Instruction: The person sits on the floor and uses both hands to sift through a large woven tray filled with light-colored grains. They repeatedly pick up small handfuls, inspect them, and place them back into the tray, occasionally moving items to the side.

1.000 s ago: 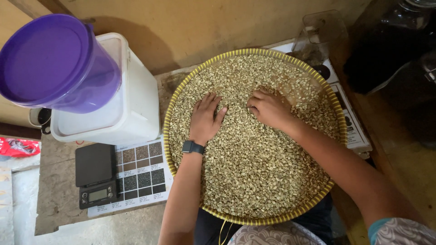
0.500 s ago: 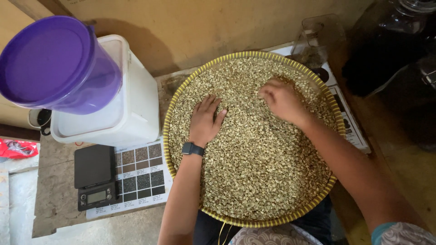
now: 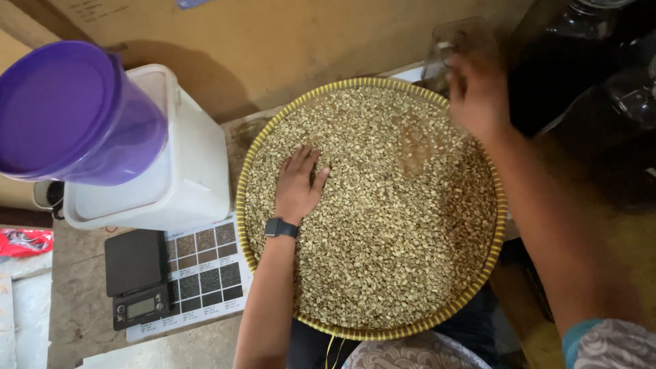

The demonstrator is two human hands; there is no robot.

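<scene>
- The left hand (image 3: 298, 183) lies palm down on the pale green coffee beans (image 3: 383, 232), fingers spread and slightly curled, pressing into the layer – it clamps nothing, it only rests flat on the beans.
- A dark smartwatch (image 3: 281, 227) sits on the left wrist, just above the near-left part of the bean bed.
- The beans fill a wide round woven tray (image 3: 244, 179) with a yellow rim; the tray sits in front of the person, its near edge over their lap.
- The right hand (image 3: 476, 92) is raised over the far right rim of the tray, blurred, beside a clear plastic container (image 3: 456, 41) that stands just beyond the rim. Its fingers look loosely curled – whether they pinch any beans I cannot tell.
- Left of the tray stands a white square bucket (image 3: 195, 171), touching or nearly touching the rim.
- A purple lidded tub (image 3: 72, 113) is on top of the bucket, tilted toward the camera.
- In front of the bucket a small black digital scale (image 3: 137, 277) rests on a printed chart of bean samples (image 3: 208, 270), whose right edge slips under the tray.
- A red packet (image 3: 24, 240) lies at the far left edge.
- Dark glass vessels (image 3: 615, 82) stand at the upper right, well apart from the left hand.
</scene>
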